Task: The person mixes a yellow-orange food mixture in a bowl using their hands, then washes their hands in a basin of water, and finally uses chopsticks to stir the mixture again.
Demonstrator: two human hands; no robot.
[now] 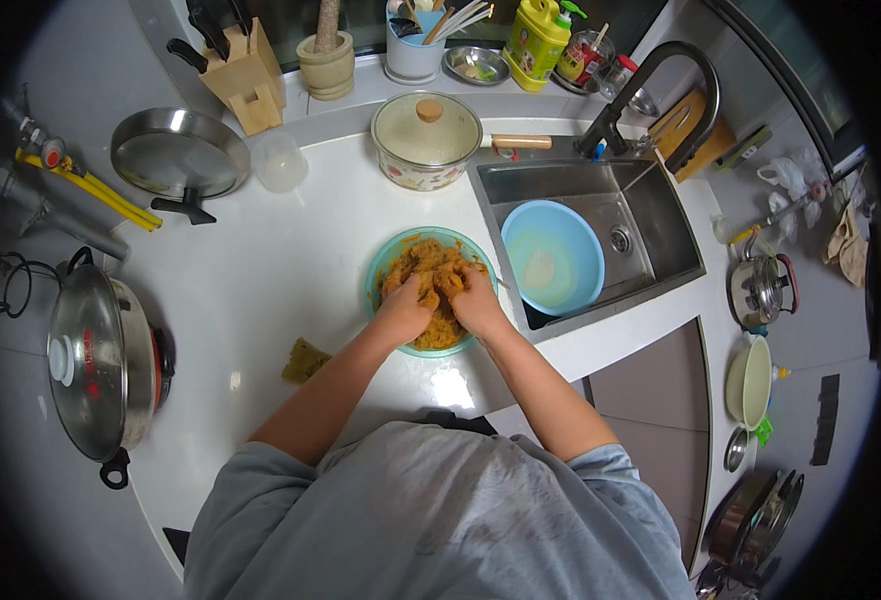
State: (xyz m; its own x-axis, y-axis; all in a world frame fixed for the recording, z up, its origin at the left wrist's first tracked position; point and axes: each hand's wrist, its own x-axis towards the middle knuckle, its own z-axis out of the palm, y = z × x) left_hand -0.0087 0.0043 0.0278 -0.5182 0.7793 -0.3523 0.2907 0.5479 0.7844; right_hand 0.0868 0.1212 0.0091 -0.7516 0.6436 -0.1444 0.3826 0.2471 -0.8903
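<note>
In front of me on the white counter stands a teal bowl (372, 298) holding a crumbly orange dough-like mixture (439, 330). My left hand (406, 311) is in the bowl's left half, its fingers sunk into the mixture and gripping some of it. Opposite it, my right hand (476, 304) grips mixture on the right, its fingers coated in orange. The two hands are close together but apart. Parts of the fingertips are hidden in the mixture. A green-brown cloth or scouring pad (305, 360) lies beside my left forearm.
A lidded pot (425, 165) stands behind the bowl. To the right, a blue basin (553, 255) with cloudy liquid sits in the steel sink (635, 259) under a black faucet (699, 112). At left are a lidded wok (87, 367), a frying pan (181, 154) and a knife block (245, 75).
</note>
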